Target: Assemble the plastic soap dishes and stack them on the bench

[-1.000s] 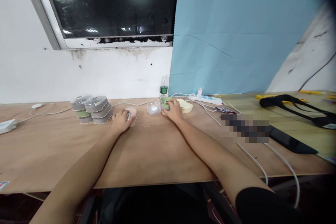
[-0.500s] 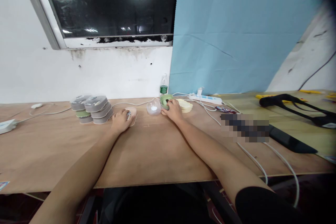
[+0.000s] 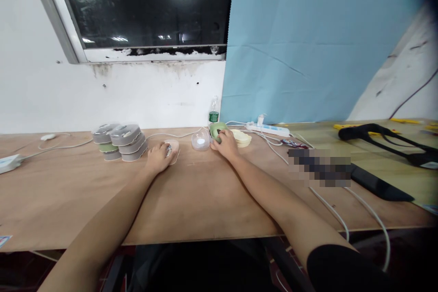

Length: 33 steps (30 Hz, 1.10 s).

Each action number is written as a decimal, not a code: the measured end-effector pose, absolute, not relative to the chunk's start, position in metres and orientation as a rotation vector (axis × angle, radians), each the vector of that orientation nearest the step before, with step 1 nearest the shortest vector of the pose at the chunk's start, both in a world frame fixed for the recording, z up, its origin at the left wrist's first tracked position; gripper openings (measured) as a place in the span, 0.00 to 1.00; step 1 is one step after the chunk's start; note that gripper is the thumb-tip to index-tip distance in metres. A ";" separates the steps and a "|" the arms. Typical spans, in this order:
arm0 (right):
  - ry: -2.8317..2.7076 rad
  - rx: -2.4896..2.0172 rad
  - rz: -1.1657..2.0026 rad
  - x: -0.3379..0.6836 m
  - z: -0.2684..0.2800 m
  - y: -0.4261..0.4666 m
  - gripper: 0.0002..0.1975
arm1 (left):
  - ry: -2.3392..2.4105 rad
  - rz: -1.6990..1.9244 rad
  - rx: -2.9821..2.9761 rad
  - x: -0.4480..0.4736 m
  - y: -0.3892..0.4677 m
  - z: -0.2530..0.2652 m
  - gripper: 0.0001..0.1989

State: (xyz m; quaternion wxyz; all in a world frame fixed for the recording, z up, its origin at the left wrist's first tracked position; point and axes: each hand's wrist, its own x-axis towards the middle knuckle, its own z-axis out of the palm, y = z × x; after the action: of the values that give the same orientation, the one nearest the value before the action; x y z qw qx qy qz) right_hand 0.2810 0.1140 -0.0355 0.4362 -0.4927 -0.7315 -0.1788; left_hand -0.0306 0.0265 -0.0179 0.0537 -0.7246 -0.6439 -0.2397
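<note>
My left hand (image 3: 159, 157) lies against a pale pink container (image 3: 174, 149) on the table, its fingers curled at the near left side. Something small and greyish shows by those fingertips; I cannot make out what it is. Further right, my right hand (image 3: 225, 144) grips a green bowl-like container (image 3: 219, 127), tilted with its hollow side partly in view. A clear plastic lid (image 3: 200, 142) with a white centre rests between my two hands. Just beyond my right hand sits a stack of pale yellow containers (image 3: 242, 138), partly covered by it.
Stacked grey containers with clear lids (image 3: 126, 141), one green piece among them, stand left. A plastic bottle (image 3: 214, 110) is by the wall. A power strip (image 3: 268, 129), white cables (image 3: 328, 210) and a black strap-like frame (image 3: 386, 139) lie right on the wooden table (image 3: 191, 210).
Both hands stay in nearly the same places on the same containers. The view has shifted very slightly.
</note>
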 end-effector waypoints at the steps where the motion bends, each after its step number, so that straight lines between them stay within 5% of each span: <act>1: -1.824 -1.219 -0.445 0.281 -0.036 0.114 0.05 | -1.957 -0.725 -2.202 -0.031 0.027 -0.018 0.29; 20: -1.811 -1.192 -0.356 0.280 -0.037 0.113 0.07 | -1.972 -0.766 -2.158 -0.028 0.026 -0.017 0.28; 25: -1.791 -1.216 -0.345 0.279 -0.034 0.110 0.13 | -2.100 -0.758 -2.118 -0.028 0.028 -0.019 0.38; 33: -2.011 -0.984 -0.426 0.256 -0.019 0.083 0.15 | -1.745 -1.191 -2.394 -0.022 0.021 -0.015 0.35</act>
State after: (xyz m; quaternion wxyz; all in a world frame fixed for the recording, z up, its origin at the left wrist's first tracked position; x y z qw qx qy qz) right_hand 0.2563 0.0828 -0.0193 0.4181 -0.3921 -0.8016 -0.1700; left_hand -0.0225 0.0209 -0.0146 -0.0256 -0.7496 -0.5464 -0.3727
